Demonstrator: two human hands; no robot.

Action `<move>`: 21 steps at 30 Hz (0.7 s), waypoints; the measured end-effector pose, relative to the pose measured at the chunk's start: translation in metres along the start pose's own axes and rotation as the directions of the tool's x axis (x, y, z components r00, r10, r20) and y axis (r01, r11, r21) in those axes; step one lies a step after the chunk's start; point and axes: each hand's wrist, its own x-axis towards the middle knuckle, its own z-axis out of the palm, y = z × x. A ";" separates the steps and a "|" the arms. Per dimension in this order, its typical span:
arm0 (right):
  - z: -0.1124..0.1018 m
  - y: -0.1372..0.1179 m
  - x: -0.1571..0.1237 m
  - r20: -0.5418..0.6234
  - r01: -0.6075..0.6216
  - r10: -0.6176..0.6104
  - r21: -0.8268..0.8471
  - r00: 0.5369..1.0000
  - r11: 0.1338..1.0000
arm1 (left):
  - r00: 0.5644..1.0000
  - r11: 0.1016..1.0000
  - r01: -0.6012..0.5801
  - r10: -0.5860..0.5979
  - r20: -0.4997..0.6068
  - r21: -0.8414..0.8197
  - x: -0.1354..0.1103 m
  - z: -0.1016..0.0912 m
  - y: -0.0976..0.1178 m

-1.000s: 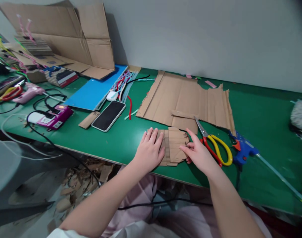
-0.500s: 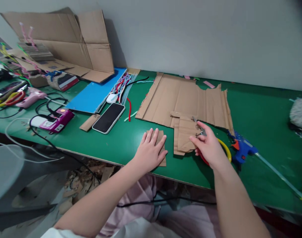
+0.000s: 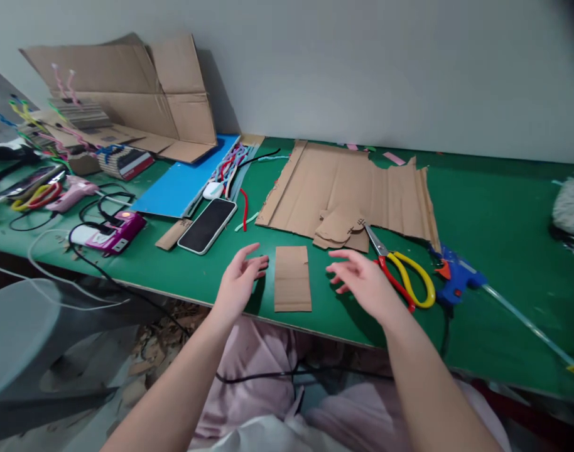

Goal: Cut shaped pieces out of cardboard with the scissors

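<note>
A small rectangular piece of cardboard (image 3: 292, 285) lies flat near the front edge of the green table. My left hand (image 3: 240, 276) hovers just left of it, fingers apart and holding nothing. On its other side is my right hand (image 3: 355, 279), also empty with loosely curled, parted fingers. Scissors (image 3: 391, 262) with one red and one yellow handle rest beyond my right hand, their tip touching some cut cardboard scraps (image 3: 341, 229). Those scraps lie on the front part of a large torn cardboard sheet (image 3: 343, 176).
A blue glue gun (image 3: 459, 279) with a clear stick sits at the right. Leftward are a phone (image 3: 208, 226), a blue board (image 3: 178, 182) with pipe cleaners, a purple power strip (image 3: 120, 232) with cables, and a pink glue gun (image 3: 73, 193). Folded cardboard (image 3: 183, 94) leans on the wall.
My left hand has lifted off the small cardboard piece and moved left. My right hand has left the cut cardboard, which now lies farther back, and the scissors lie uncovered.
</note>
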 end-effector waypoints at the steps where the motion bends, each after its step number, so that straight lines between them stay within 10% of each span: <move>1: 0.009 0.001 -0.002 0.030 0.001 -0.002 0.018 1.000 1.000 | 0.999 0.998 0.044 -0.043 0.021 -0.044 -0.004 0.000 0.000; 6: 0.037 0.010 -0.002 0.024 0.054 -0.056 0.066 0.998 0.996 | 0.992 0.971 0.108 -0.090 0.093 -0.212 -0.018 0.013 -0.007; 15: 0.034 0.005 -0.004 -0.193 0.129 -0.050 0.419 0.980 0.899 | 0.985 0.951 -0.173 0.171 -0.032 -0.256 -0.023 0.043 -0.010; 21: 0.007 -0.006 -0.008 -0.110 0.079 -0.035 0.423 0.993 0.903 | 0.945 0.967 -0.203 0.234 0.229 -0.151 -0.016 0.043 0.015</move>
